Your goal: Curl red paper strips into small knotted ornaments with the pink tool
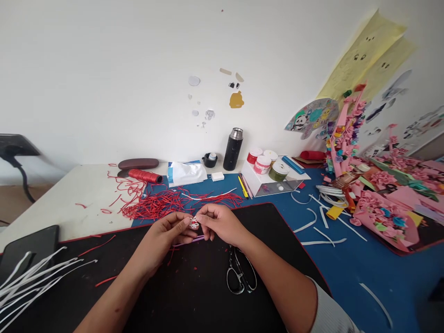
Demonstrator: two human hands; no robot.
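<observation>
One small white looped piece [194, 224] with a red centre is sitting between two hands, above the far part of the black mat [173, 296]. Its loops are fanning outward and its face is pointing toward the viewer; its smallness is leaving any long axis hard to tell. The left hand [171, 229] is pinching its left edge narrowly between thumb and fingers, and the right hand [220, 222] is gripping its right edge with fingertips close together. Just below, a thin purple stick [199, 237] is running left to right, roughly parallel to the mat's far edge. Scissors [240, 270] are lying on the mat's right half, handles pointing to its near edge. White strips [17, 289] are reaching over the mat's left side. Red cords [156, 205] are lying heaped beyond its far edge, and a black flask [233, 150] is standing upright farther beyond.
</observation>
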